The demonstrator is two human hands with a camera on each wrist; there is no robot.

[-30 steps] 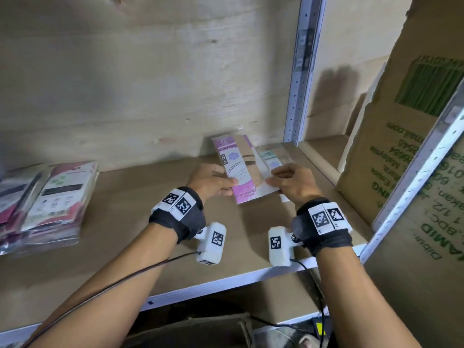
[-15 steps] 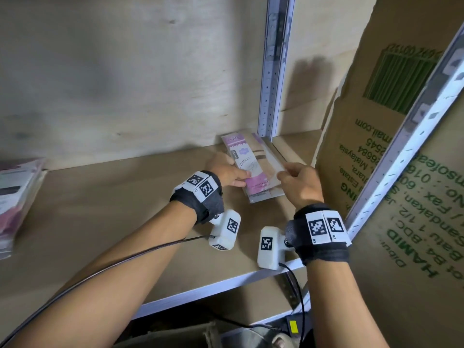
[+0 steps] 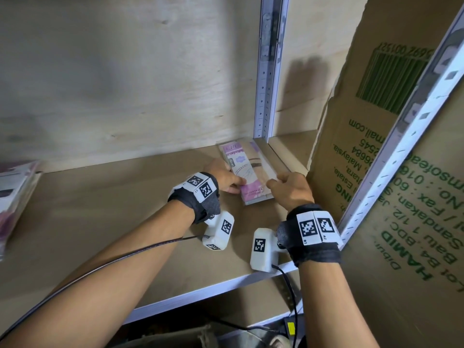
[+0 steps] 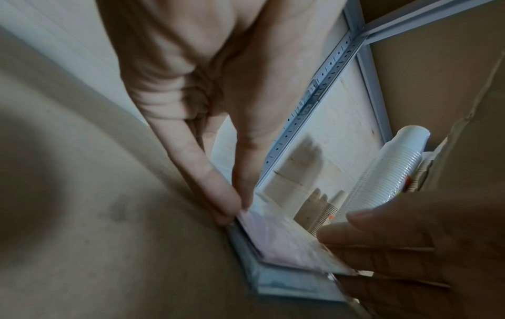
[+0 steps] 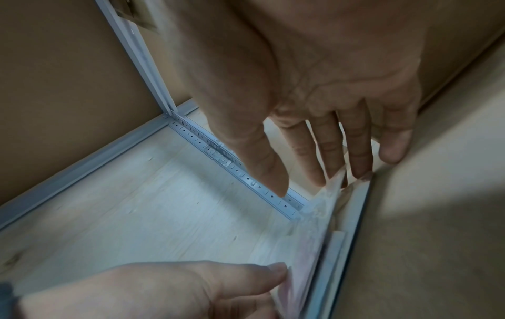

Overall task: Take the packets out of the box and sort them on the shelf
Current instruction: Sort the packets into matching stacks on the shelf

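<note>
A stack of flat packets (image 3: 247,172), the top one pink and white with print, lies on the wooden shelf (image 3: 113,222) close to the metal upright at the back right. My left hand (image 3: 223,178) pinches the stack's left edge between thumb and finger (image 4: 218,194). My right hand (image 3: 278,183) has straight fingers (image 5: 358,155) touching the stack's right edge, thumb apart from it. The packets (image 4: 287,248) lie flat on the board; their clear film edge (image 5: 308,248) shows in the right wrist view.
A tall cardboard box (image 3: 376,146) with green print stands right of the stack, behind a slanted metal rail (image 3: 401,136). The grey upright post (image 3: 268,71) meets the shelf's back corner. Another pile of packets (image 3: 15,197) lies at far left. Sleeved white cups (image 4: 382,183) lie beyond the post.
The fanned packets have been drawn together into one stack and slid right and back toward the upright post. Both hands moved with them.
</note>
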